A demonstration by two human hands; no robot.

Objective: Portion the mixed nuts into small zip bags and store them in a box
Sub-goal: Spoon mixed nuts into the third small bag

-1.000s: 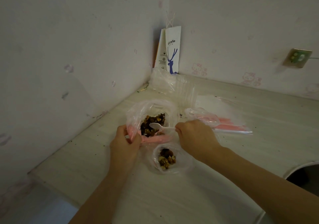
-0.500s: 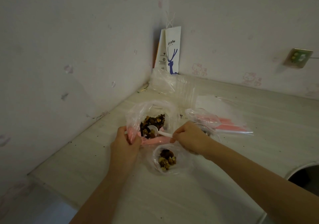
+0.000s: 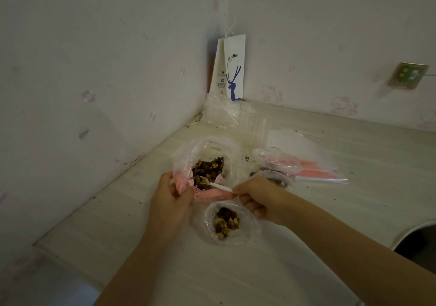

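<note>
Dipped lower than a second ago, the white plastic spoon sits in the mixed nuts. Nearest, one small clear zip bag lies open on the table; it looks light and floppy, best held by its rim. Right hand fingers pinch the spoon handle; left hand fingers grip the mouth of the one large clear pink-zipped bag. Beyond lies a second filled small bag.

Dim, flat indoor light with a cool violet cast — soft shadow pooled in the wall corner. Wide-angle bending toward the edges; fine detail muddy and grainy, lower frame slightly soft.
</note>
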